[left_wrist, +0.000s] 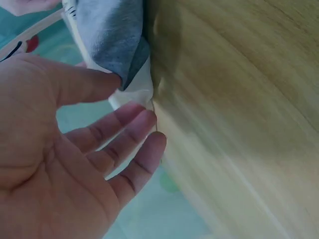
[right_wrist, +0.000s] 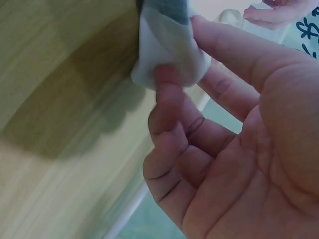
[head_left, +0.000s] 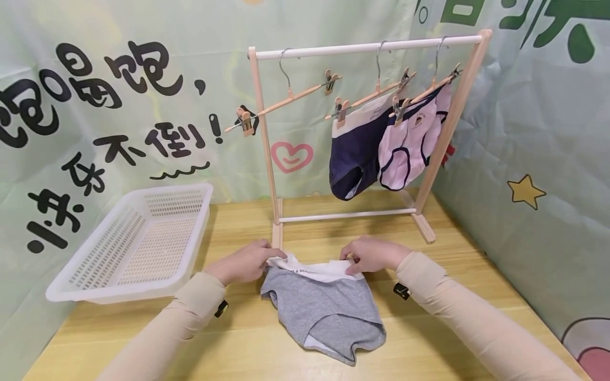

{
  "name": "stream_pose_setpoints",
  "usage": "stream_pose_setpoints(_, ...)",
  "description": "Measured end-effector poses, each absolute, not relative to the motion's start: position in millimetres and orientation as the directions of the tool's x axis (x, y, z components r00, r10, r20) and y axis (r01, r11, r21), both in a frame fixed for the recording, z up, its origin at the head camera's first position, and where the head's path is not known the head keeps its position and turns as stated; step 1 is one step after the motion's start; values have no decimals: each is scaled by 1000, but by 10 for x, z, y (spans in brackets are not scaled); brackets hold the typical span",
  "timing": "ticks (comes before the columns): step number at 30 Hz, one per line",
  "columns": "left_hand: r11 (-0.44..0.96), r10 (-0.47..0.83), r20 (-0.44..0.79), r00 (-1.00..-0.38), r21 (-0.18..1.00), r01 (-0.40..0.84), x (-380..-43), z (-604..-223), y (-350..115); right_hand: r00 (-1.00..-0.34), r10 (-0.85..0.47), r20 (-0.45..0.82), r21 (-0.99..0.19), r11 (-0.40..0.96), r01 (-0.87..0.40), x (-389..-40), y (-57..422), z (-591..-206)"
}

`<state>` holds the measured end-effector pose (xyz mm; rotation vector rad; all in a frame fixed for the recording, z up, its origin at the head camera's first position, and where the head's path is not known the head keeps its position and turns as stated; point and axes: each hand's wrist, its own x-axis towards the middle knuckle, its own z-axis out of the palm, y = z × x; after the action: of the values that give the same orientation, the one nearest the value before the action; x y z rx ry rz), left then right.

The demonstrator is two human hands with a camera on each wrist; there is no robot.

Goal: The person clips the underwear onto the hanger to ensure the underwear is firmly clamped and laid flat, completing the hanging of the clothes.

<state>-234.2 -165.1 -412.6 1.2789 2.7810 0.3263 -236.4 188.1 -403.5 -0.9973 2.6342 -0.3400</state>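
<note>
A pair of grey underpants [head_left: 329, 299] with a white printed waistband lies at the table's front middle, its waistband end slightly raised. My left hand [head_left: 243, 262] pinches the waistband's left corner between thumb and fingers; in the left wrist view the other fingers of that hand [left_wrist: 55, 139] extend loosely below the cloth. At the opposite corner, my right hand [head_left: 376, 254] pinches the white band. The right wrist view shows the fingertips of this hand [right_wrist: 239, 129] against the folded white edge, the thumb on its other side.
Behind stands a wooden rack [head_left: 367, 50]. From it hang a bare clip hanger [head_left: 290, 99], navy underpants [head_left: 350, 153] and pink underpants [head_left: 412, 140] on clip hangers. A white plastic basket [head_left: 119, 288] sits at the left. Printed cloth walls [head_left: 519, 243] border the wooden table [head_left: 429, 328].
</note>
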Motion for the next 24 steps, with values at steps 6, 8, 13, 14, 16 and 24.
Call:
stream_pose_setpoints(6, 675, 723, 14, -690, 198, 711, -2408, -4175, -1640, -721, -663, -204, -319, 741, -591, -2355, 1881, -4047)
stream_pose_setpoints(8, 682, 718, 16, -696, 187, 707, -2429, -4187, -1658, -718, -666, -203, -328, 737, -591, -2354, 1903, -4033)
stream_pose_setpoints(13, 688, 714, -5, -700, 190, 700, -2459, -4185, -1730, -719, -675, -163, -393, 713, -580, -2348, 2000, -3963)
stream_pose_setpoints(14, 692, 710, -13, -704, 194, 695, -2462, -4178, -1745, -720, -680, -142, -399, 705, -586, -2350, 2025, -3944)
stream_pose_setpoints(16, 691, 711, -14, -703, 197, 695, -2463, -4162, -1776, -724, -682, -102, -404, 693, -597, -2354, 2077, -3904)
stream_pose_setpoints(24, 692, 673, 51, -738, 311, 652, -2420, -4033, -1870, -754, -657, -16, -431, 685, -588, -2363, 2229, -3761)
